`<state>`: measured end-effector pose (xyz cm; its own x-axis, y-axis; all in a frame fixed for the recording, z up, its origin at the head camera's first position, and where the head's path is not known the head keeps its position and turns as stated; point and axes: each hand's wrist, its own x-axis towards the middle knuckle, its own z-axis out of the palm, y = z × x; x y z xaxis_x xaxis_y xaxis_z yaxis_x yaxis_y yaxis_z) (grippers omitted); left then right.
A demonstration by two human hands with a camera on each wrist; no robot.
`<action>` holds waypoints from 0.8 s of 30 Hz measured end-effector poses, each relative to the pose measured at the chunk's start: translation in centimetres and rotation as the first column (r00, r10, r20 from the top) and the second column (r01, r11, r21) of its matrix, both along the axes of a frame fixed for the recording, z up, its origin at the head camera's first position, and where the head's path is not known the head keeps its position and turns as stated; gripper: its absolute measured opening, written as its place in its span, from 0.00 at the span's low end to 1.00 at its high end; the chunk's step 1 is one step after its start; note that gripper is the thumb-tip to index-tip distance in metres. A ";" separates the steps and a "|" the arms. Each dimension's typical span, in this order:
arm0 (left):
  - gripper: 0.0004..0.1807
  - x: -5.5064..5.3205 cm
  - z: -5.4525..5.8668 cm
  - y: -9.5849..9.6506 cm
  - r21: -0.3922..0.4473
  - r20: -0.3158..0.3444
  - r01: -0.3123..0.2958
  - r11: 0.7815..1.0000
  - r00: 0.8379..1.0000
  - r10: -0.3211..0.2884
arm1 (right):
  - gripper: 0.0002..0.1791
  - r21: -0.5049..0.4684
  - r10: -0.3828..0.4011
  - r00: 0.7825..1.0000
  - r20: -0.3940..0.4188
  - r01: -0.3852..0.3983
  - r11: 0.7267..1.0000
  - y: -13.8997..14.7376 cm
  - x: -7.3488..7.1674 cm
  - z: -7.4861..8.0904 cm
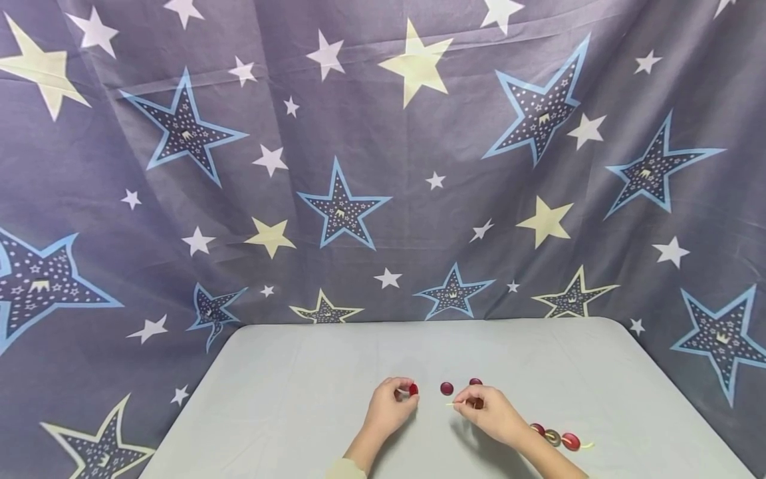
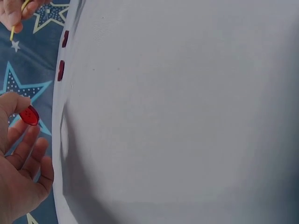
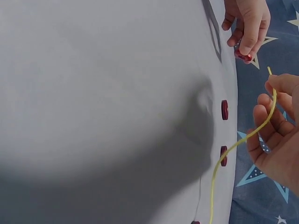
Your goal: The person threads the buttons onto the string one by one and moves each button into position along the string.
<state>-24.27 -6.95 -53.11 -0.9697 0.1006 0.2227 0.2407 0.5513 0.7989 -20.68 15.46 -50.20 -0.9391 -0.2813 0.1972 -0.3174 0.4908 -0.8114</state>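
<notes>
Left hand is pinching a red, round, plastic-looking button in its fingers, lower middle of the head view, and right of that the right hand is pinching a thin yellow cord. Looks like they're lining up for threading; next move's probably calling for poking the cord through the button.
</notes>
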 end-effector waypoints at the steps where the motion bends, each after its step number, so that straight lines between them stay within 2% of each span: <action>1: 0.12 0.1 0.1 0.0 0.006 0.008 0.002 1.000 1.000 -0.002 | 0.06 0.002 -0.001 1.000 0.000 0.001 1.000 0.0 0.0 0.0; 6: 0.12 0.5 0.2 -0.2 0.033 0.033 0.032 0.999 0.999 -0.033 | 0.06 0.007 -0.006 1.000 -0.005 0.006 1.000 0.0 0.1 0.1; 10: 0.12 0.5 0.1 -0.2 0.083 0.033 0.064 0.994 0.997 -0.067 | 0.04 0.005 -0.007 0.999 -0.038 0.007 1.000 0.0 0.1 0.1; 15: 0.12 0.5 0.1 -0.1 0.138 0.034 0.109 0.984 0.993 -0.114 | 0.03 0.022 -0.016 0.999 -0.052 0.017 1.000 -0.1 0.1 0.1; 24: 0.15 1.0 0.7 0.3 0.220 0.073 0.176 0.959 0.978 -0.197 | 0.02 0.037 -0.020 0.998 -0.063 0.022 0.999 -0.2 0.2 0.1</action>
<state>-23.30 -6.63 -52.37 -0.9556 0.2421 0.1679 0.2419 0.3198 0.9161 -20.47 15.26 -50.05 -0.9311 -0.2698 0.2453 -0.3561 0.5278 -0.7711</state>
